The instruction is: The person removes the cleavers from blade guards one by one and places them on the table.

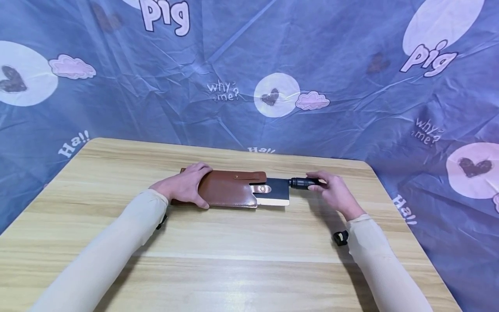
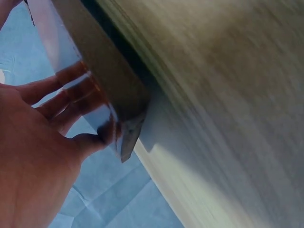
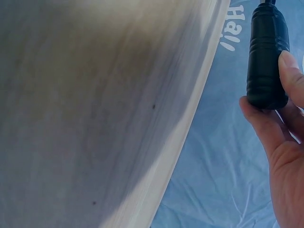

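Note:
A cleaver with a dark blade (image 1: 274,190) and a bright cutting edge is partly inside a glossy brown leather sheath (image 1: 230,190). The rest of the blade is hidden by the leather. My left hand (image 1: 187,184) spans the sheath's left part and holds it, thumb toward the near edge, fingers toward the far one. In the left wrist view, the fingers of that hand meet the shiny sheath (image 2: 107,71) near its end. At the right, my right hand (image 1: 331,188) grips the end of the cleaver's black ridged handle (image 3: 268,57) between thumb and fingers.
A strap with a metal snap (image 1: 262,189) lies over the blade at the sheath's mouth. All this is on a light wood-grain table (image 1: 241,251). Behind its far edge hangs a blue printed cloth (image 1: 218,117). A small black device (image 1: 341,238) sits at the right wrist.

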The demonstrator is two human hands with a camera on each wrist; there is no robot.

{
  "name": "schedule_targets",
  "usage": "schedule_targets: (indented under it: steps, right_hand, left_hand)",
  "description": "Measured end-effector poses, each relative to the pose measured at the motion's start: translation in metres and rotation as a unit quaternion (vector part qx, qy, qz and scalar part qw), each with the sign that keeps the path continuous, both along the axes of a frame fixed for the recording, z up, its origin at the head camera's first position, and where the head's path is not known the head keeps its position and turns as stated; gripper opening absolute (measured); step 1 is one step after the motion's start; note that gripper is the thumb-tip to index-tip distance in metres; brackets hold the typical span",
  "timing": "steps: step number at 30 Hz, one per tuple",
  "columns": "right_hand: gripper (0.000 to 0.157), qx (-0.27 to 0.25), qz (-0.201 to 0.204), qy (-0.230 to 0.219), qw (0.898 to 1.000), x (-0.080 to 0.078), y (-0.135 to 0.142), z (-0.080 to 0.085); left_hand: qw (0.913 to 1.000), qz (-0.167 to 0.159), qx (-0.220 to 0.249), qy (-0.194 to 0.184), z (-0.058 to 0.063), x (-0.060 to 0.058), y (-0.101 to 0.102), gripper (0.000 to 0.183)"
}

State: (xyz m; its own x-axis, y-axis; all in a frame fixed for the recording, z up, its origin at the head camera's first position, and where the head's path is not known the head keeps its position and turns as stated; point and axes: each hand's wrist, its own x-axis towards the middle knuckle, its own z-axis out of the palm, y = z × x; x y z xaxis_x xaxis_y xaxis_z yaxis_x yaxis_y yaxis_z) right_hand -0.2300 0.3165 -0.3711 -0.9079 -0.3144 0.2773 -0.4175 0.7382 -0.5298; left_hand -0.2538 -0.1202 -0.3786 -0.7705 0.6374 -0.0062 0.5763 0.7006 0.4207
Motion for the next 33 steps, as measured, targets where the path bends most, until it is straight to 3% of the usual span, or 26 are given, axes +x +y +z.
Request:
schedule_targets:
  steps: [8, 33]
  right_hand:
    - [0.031, 0.024, 0.020, 0.047, 0.998, -0.0004, 0.0024, -0.0005]
    - [0.029, 0.020, -0.001, 0.025, 1.000, -0.0004, 0.0020, -0.0001]
  left_hand:
    - [1.0000, 0.003, 0.002, 0.001, 0.0010, -0.0002, -0.0015, 0.108]
    - [1.0000, 0.008, 0.003, 0.003, -0.0042, -0.0013, -0.0056, 0.107]
